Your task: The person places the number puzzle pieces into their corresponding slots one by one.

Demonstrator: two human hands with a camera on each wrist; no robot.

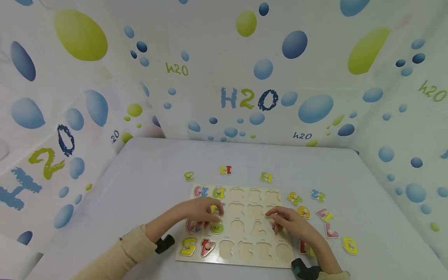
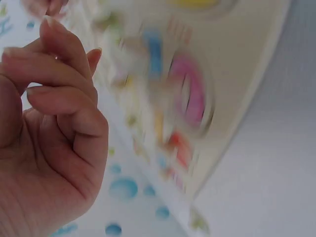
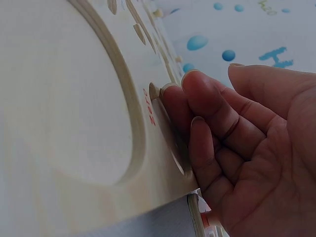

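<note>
A wooden number puzzle board (image 1: 241, 262) lies on the table, its left columns filled with knobbed number pieces such as the yellow 5 (image 1: 188, 247) and red 4 (image 1: 207, 247). Over these filled columns hovers my left hand (image 1: 201, 209), fingers loosely bent; I see nothing in it in the left wrist view, where the board is blurred. My right hand (image 1: 292, 222) is at the board's right edge beside bare recesses. In the right wrist view its bent fingers (image 3: 202, 98) are close against the board by the "zero" slot; whether they touch cannot be told. No piece shows in that hand.
Loose number pieces lie right of the board, among them a pink 7 (image 1: 331, 230), a yellow 0 (image 1: 350, 245) and a blue-green 12 (image 1: 318, 195). Behind the board are a green 3 (image 1: 189, 176) and two more pieces. A patterned curtain (image 1: 210, 77) surrounds the table.
</note>
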